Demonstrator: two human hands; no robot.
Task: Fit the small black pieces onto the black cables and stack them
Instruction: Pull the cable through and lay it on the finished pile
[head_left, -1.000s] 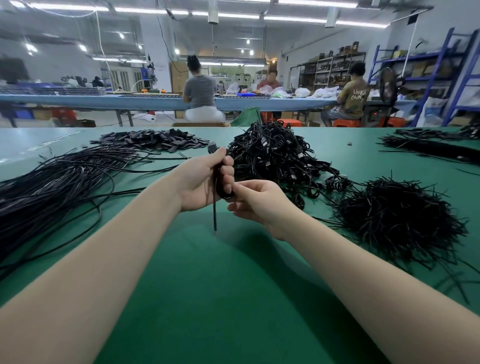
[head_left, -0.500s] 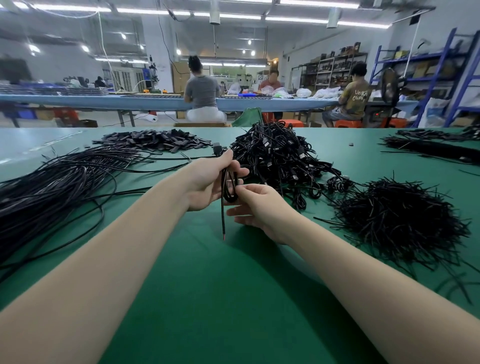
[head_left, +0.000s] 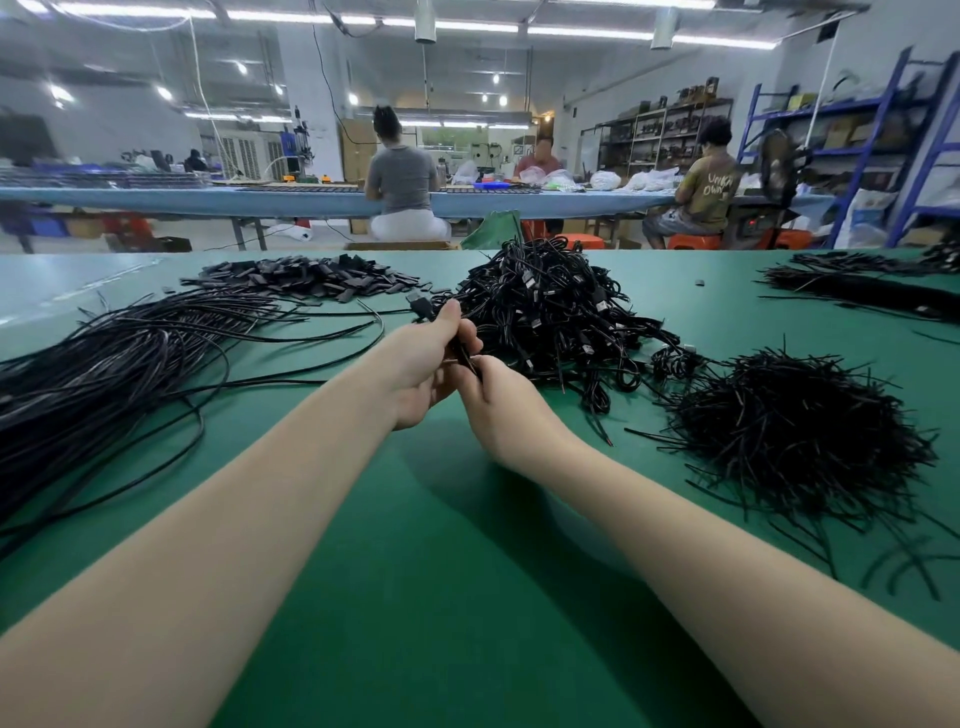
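Observation:
My left hand (head_left: 426, 369) grips a coiled black cable (head_left: 422, 306) whose plug end sticks out above the thumb. My right hand (head_left: 496, 402) touches the left one and pinches the same cable just below it; most of the cable is hidden between the two hands. Both hands sit over the green table (head_left: 467, 597), close in front of a tall heap of finished coiled cables (head_left: 550, 312). Long loose black cables (head_left: 114, 369) fan out at the left. A flat pile of small black pieces (head_left: 311, 278) lies at the back left.
A bushy pile of short black strips (head_left: 795, 436) sits at the right. More black cable bundles (head_left: 857, 283) lie at the far right of the table. Beyond the table edge, people sit at a long blue bench (head_left: 208, 200), with blue shelving (head_left: 883, 135) at the right.
Both hands have moved away from me toward the heap of coiled cables. The cable's hanging tail and open loop have disappeared between the hands.

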